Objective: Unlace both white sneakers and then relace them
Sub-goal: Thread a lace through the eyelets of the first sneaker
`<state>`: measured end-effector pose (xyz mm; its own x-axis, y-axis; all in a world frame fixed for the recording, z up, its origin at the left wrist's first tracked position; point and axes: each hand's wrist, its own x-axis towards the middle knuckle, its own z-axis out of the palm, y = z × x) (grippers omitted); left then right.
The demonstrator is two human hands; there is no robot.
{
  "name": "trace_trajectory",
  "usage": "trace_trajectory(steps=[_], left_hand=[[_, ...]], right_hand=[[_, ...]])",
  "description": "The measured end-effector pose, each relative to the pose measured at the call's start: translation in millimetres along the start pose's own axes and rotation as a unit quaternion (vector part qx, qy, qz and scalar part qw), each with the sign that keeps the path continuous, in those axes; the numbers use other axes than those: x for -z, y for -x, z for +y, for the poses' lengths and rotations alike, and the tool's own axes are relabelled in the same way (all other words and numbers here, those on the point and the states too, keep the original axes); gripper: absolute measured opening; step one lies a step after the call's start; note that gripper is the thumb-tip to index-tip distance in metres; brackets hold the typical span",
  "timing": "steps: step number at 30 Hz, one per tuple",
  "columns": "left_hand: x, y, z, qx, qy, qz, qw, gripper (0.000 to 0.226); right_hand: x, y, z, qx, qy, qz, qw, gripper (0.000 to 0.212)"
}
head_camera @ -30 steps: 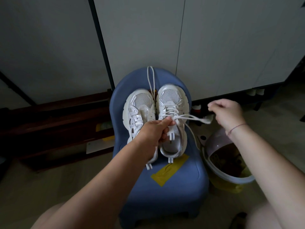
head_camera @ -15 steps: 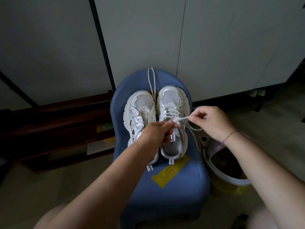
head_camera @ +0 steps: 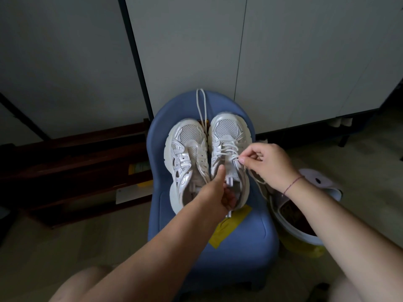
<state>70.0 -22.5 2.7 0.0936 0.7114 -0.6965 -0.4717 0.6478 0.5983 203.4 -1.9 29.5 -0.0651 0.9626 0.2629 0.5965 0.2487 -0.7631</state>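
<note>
Item: right sneaker (head_camera: 229,138), part laced. Left hand (head_camera: 214,190) grips its tongue, steadying; right hand (head_camera: 268,164) pinches lace (head_camera: 226,147) at an eyelet. Advised: short straight pulls, shoe held down.

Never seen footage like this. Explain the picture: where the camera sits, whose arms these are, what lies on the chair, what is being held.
No machine here: the arms belong to a person, and the one camera is worn on that person's head, looking forward and down, so you see the work as they do. Two white sneakers lie on a blue chair, toes pointing away. The bare sneaker, left in the picture, has no lace; a loose lace lies between the toes. The laced sneaker has its lace crossed through the toe-end eyelets. The right hand pinches that working lace; the left hand grips the laced sneaker at its opening. Yellow tape sticks to the seat, and a bin stands to the right.
</note>
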Motion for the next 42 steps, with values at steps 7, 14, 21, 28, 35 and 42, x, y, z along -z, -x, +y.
trace_trajectory(steps=[7, 14, 21, 28, 35, 42], left_hand=[[-7.3, 0.7, -5.4, -0.001, 0.106, -0.024, 0.994, 0.06], [-10.1, -6.9, 5.7, 0.008, 0.149, -0.014, 0.989, 0.05], [-4.5, -2.0, 11.7, 0.016, 0.138, -0.034, 0.99, 0.042], [-2.9, -0.5, 12.9, 0.01, 0.125, -0.032, 0.992, 0.044], [-5.4, 2.3, 14.3, -0.014, 0.1, -0.028, 0.995, 0.034], [-2.6, 9.8, 15.8, -0.007, 0.102, -0.058, 0.993, 0.019]], right_hand=[[-10.3, -3.6, 6.4, -0.032, -0.038, 0.011, 0.999, 0.025], [-19.3, -12.9, 11.2, -0.035, -0.035, 0.049, 0.998, 0.004], [-19.7, -20.3, 13.9, -0.061, -0.017, 0.065, 0.996, 0.015], [-20.6, -22.6, 10.9, -0.077, 0.028, 0.029, 0.996, 0.004], [-22.1, -22.9, 7.1, -0.118, -0.083, 0.004, 0.99, 0.014], [-9.2, -25.8, 2.9, -0.076, -0.008, -0.029, 0.997, 0.024]])
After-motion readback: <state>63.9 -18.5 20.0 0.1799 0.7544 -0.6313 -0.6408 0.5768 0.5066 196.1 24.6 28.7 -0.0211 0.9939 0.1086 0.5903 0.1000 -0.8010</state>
